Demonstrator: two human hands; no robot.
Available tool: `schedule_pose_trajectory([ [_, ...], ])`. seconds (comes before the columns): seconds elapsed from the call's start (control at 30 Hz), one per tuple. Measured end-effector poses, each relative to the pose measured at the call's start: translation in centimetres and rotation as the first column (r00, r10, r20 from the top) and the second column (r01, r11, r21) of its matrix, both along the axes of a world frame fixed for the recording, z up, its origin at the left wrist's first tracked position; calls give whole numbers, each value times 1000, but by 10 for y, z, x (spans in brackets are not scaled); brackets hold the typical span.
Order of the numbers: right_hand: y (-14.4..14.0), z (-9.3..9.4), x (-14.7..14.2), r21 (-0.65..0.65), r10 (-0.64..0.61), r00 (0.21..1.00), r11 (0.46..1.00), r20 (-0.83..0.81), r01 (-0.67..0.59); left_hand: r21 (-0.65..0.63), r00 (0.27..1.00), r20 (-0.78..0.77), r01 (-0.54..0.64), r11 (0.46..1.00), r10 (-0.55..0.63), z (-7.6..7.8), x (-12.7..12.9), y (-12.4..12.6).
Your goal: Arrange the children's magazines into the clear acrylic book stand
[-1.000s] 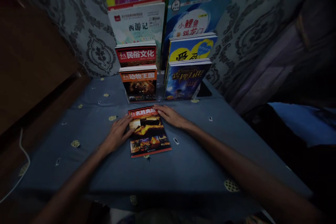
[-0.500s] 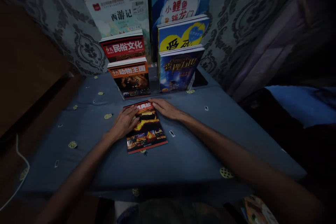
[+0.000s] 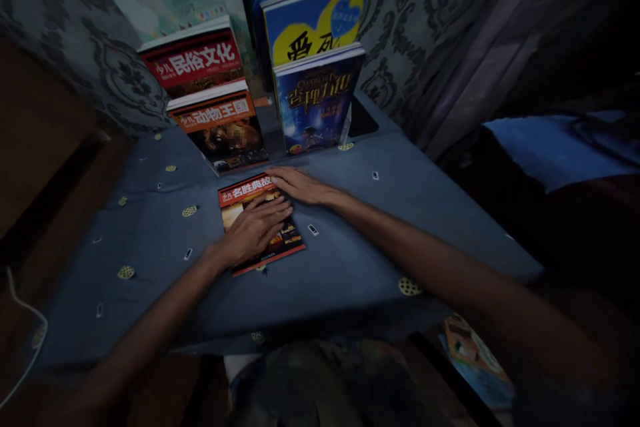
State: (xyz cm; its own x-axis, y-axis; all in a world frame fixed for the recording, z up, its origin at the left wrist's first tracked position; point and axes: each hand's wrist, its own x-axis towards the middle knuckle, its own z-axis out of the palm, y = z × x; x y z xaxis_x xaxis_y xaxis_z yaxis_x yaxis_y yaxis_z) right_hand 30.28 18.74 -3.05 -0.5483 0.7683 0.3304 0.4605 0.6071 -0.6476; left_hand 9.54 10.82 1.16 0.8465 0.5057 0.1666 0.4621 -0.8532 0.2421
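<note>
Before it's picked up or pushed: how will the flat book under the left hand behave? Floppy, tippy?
The book looks thin, so it's probably light and may bend if lifted by one corner. Lying flat on the tablecloth, it should slide rather than tip. The left hand across it would probably add drag.

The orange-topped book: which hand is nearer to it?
Right. The right hand is just in front of the orange-topped book; the left hand is farther, over the flat book.
</note>
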Motion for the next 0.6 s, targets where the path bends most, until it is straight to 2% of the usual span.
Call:
schedule_pose_trajectory([
  [0.17,-2,0,-1,34,-20,999,999,30,19,-60,991,-72,105,993,-109,7,2,-40],
  [0.27,-3,-1,-1,38,-31,998,999,48,29,-90,985,-116,117,989,-127,11,3,-59],
  [0.4,-5,-1,0,40,-30,997,999,78,27,-173,984,-110,119,978,-139,15,-3,-55],
  [0.43,-6,-1,1,41,-30,996,999,86,27,-182,988,-98,96,979,-116,15,-8,-48],
  [0.5,-7,-1,2,44,-32,995,999,96,28,-155,997,-79,-28,987,15,14,-24,-29],
  [0.53,-7,-1,2,45,-30,995,999,96,26,-122,989,-75,-133,984,124,14,-34,-17],
  [0.6,-6,-2,2,45,-24,996,999,90,21,-56,939,-88,-337,940,331,12,-57,5],
])
